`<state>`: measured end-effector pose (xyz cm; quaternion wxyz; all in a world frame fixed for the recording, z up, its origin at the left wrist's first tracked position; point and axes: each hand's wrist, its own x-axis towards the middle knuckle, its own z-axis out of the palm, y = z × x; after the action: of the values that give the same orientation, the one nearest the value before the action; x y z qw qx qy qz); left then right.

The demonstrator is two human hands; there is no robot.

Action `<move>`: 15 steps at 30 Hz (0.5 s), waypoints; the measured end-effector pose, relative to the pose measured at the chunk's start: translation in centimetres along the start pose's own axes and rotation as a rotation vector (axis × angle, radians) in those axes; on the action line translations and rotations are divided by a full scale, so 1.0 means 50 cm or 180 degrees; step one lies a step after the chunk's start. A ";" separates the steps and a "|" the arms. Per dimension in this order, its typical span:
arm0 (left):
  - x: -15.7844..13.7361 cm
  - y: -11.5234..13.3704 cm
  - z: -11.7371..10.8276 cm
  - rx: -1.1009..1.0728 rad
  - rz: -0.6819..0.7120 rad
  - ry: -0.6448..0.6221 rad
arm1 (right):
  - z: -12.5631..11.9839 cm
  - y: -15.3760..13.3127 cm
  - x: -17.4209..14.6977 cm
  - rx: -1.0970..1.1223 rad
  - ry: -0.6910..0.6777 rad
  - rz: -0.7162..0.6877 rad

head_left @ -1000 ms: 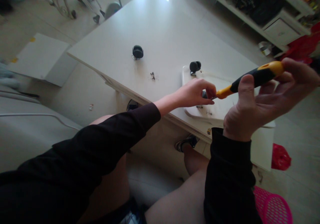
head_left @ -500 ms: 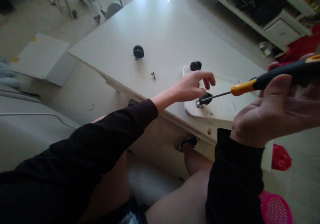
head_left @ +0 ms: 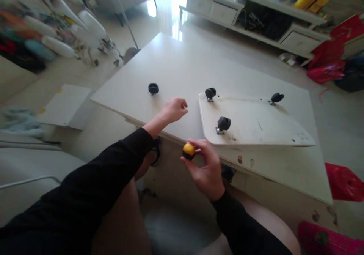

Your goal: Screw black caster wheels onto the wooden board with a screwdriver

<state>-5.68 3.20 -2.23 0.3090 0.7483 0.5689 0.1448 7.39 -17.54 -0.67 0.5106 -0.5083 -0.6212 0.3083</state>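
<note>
My right hand grips a screwdriver in front of the table's near edge. Its yellow and black handle points at me end-on, so the shaft is hidden. My left hand is low over the white tabletop, left of the board, with fingers curled together; whatever they hold is hidden. Upside down on the table lies a white board. Black casters stand on it: one at its near left, one at its far left and one at its far right. A loose caster sits farther left.
A white box is on the floor to the left. At the back stands a white cabinet. Red bags lie on the right, and a pink basket is at the lower right. My knees are beneath the table edge.
The screwdriver has come away from the near-left caster and swung left towards me. My left hand has left that caster and moved left to where small screws lay. The view has tilted up.
</note>
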 end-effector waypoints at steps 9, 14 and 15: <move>0.053 -0.136 -0.028 0.0172 -0.1069 0.0113 | 0.116 0.032 -0.063 -0.1380 -0.1563 -0.1231; 0.055 -0.136 -0.005 0.0499 -0.1101 -0.0100 | 0.115 0.022 -0.057 -0.1415 -0.1667 -0.1309; 0.055 -0.135 -0.003 0.0542 -0.1101 -0.0116 | 0.112 0.019 -0.054 -0.1413 -0.1646 -0.1290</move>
<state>-10.06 6.94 -6.71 0.2751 0.6653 0.6935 0.0272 2.27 -19.08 -3.99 0.2654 -0.3790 -0.8686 0.1773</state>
